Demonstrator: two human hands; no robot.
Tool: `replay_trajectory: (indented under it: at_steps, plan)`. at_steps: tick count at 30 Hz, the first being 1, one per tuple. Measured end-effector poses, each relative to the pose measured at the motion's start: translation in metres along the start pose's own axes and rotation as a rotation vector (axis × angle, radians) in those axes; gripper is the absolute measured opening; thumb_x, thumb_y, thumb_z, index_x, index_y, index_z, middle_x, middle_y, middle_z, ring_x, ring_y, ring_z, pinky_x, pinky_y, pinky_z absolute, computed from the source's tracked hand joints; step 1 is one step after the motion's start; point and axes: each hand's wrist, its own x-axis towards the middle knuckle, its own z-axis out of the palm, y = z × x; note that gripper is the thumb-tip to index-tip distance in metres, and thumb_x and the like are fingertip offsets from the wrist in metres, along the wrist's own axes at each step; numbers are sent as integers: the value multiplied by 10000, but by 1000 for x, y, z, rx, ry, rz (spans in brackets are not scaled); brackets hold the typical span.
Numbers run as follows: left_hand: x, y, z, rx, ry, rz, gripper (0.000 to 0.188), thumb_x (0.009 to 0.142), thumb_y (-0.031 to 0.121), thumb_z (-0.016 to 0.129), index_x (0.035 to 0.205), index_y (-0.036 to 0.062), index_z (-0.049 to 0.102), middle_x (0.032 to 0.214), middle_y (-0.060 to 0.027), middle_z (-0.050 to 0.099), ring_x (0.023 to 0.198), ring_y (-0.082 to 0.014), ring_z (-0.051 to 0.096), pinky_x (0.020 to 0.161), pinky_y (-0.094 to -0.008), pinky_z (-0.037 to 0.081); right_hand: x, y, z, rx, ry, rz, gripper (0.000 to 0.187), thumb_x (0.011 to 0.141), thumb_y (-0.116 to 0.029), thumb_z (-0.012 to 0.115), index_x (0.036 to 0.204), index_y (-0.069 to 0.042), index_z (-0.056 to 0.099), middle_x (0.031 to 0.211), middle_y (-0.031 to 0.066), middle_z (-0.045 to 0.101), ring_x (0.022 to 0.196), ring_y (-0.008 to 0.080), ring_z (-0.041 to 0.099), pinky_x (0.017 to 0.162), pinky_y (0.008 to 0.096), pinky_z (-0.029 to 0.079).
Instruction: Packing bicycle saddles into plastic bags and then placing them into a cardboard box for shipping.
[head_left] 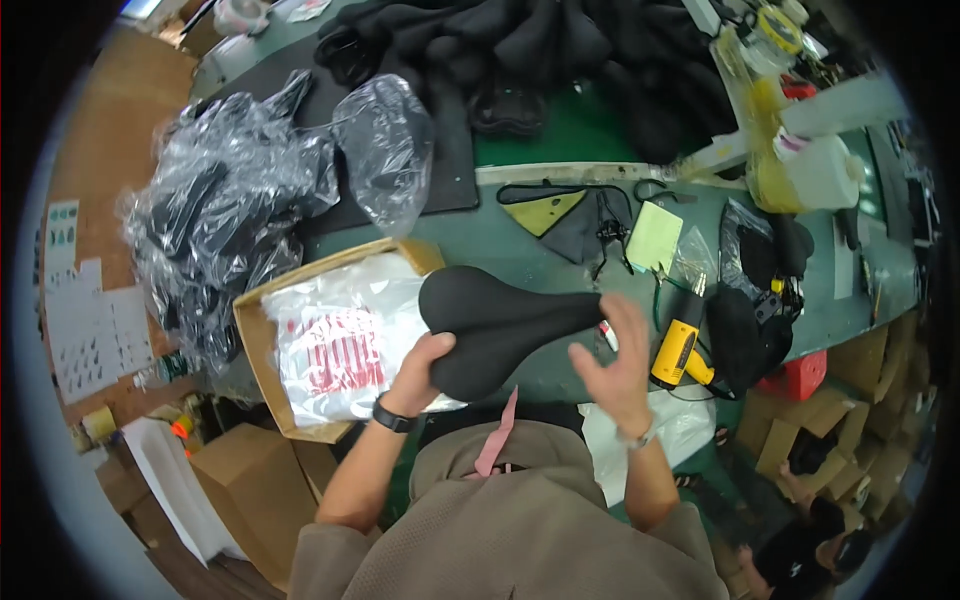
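Observation:
A black bicycle saddle [490, 335] is held up over the table's near edge, its wide rear to the left and its narrow nose to the right. My left hand [420, 372] grips the wide end, thumb on top and fingers hidden underneath. By the nose, my right hand [622, 370] is open, thumb and fingers spread; whether a fingertip touches the saddle I cannot tell. Below and left of the saddle, a cardboard box [256, 345] holds clear plastic bags [345, 345] with red print.
Plastic-wrapped saddles [215, 190] pile up at left, beside one bagged saddle [385, 150]. Several bare black saddles [530, 40] heap at the back. A yellow heat gun [679, 345], scissors [662, 192] and a yellow pad [655, 237] lie right. Another person [805, 550] is at lower right.

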Motion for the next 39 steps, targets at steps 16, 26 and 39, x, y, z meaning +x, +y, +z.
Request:
replay_trajectory:
  at_steps: [16, 26, 39]
  plan:
    - [-50, 33, 26, 1691, -141, 903, 608, 761, 435, 736, 1198, 39, 588, 1358, -200, 522, 1326, -394, 439, 1107, -516, 320, -61, -49, 44, 527, -647, 490, 414, 815, -110, 768, 1136, 67, 577, 976, 90, 685, 888, 130, 636, 786, 278, 521]
    - [-7, 26, -111, 1426, 584, 540, 389, 808, 376, 747, 963, 37, 634, 909, -146, 646, 868, -347, 605, 738, -438, 490, -103, 22, 35, 762, -95, 840, 332, 913, -168, 687, 1132, 24, 526, 941, 91, 637, 718, 125, 612, 558, 285, 554]
    - [10, -43, -127, 1256, 457, 299, 288, 959, 227, 539, 998, -29, 665, 972, -194, 680, 921, -359, 647, 816, -397, 496, -123, 81, 95, 980, -444, 1210, 382, 962, -360, 608, 1157, -44, 518, 810, 136, 678, 564, 187, 618, 496, 281, 489]
